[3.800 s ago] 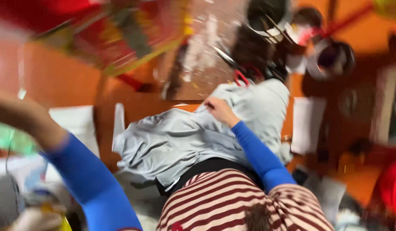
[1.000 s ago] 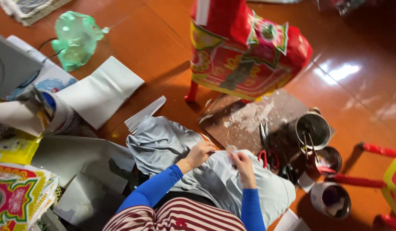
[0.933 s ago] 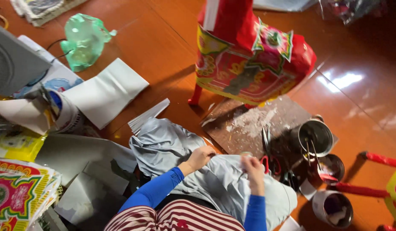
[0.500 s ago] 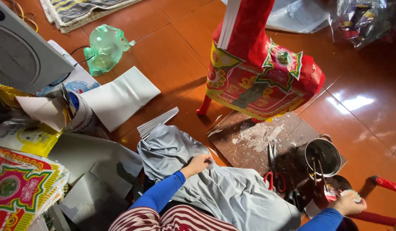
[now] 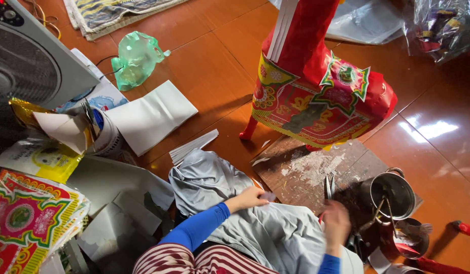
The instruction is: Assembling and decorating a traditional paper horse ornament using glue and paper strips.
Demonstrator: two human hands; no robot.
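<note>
Head view, looking down at an orange tiled floor (image 5: 204,56). Lower centre of the frame: lying over the lap, a grey cloth (image 5: 255,223), crumpled and spreading toward the bottom edge. Resting on its upper fold, the left hand (image 5: 250,197), fingers curled and pinching a small pale scrap (image 5: 268,196) against the fabric. To the right of it, well apart, the right hand (image 5: 335,227), blurred, hovering over the cloth's right edge beside a pair of scissors (image 5: 329,186) lying on a dark wooden board (image 5: 306,170) smeared with white paste; impossible telling whether those fingers are closing on anything. Blue sleeves showing on both arms, striped trousers at the bottom edge.

Right of the board: a metal pot (image 5: 392,192) with a smaller cup (image 5: 410,243) below it. Upper centre right: standing on red legs, a red paper horse figure (image 5: 316,96) with patterned trim. Upper left: a fan (image 5: 27,66), a green plastic bag (image 5: 136,58), white paper sheets (image 5: 151,115). Lower left: stacked printed coloured papers (image 5: 32,218).
</note>
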